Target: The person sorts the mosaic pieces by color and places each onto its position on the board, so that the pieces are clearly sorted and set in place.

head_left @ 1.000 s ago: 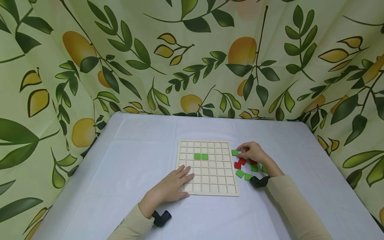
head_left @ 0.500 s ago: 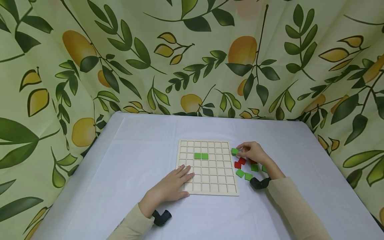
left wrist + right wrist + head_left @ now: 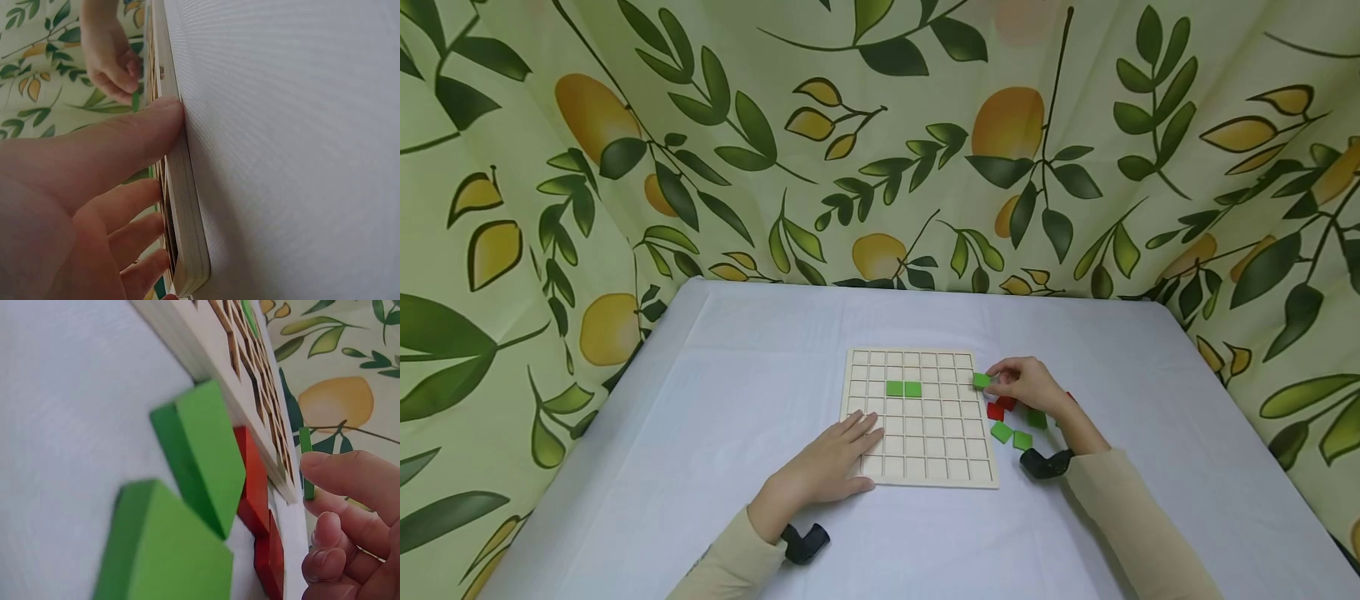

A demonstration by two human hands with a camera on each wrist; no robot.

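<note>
A square green tile (image 3: pixel 981 381) is pinched between the thumb and fingertips of my right hand (image 3: pixel 1032 385), over the right edge of a wooden grid board (image 3: pixel 936 450). In the right wrist view the tile (image 3: pixel 305 439) stands edge-on, raised above the tabletop. My left hand (image 3: pixel 823 467) lies on the board's lower left part with fingers spread. Its thumb (image 3: pixel 144 131) touches the near edge in the left wrist view. Two green tiles, a left one (image 3: pixel 895 389) and a right one (image 3: pixel 913 390), sit side by side in the board's upper cells.
Right of the board lie loose green tiles (image 3: pixel 1002 432) and red tiles (image 3: pixel 995 412), some partly hidden by the right hand. A white cloth (image 3: pixel 737 367) covers the table. A leaf-and-fruit patterned curtain (image 3: pixel 917 125) hangs behind. Both wrists wear black devices (image 3: pixel 1045 463).
My right hand has lifted the green tile from beside the board and carried it slightly left, over the board's edge. The left hand stays where it was.
</note>
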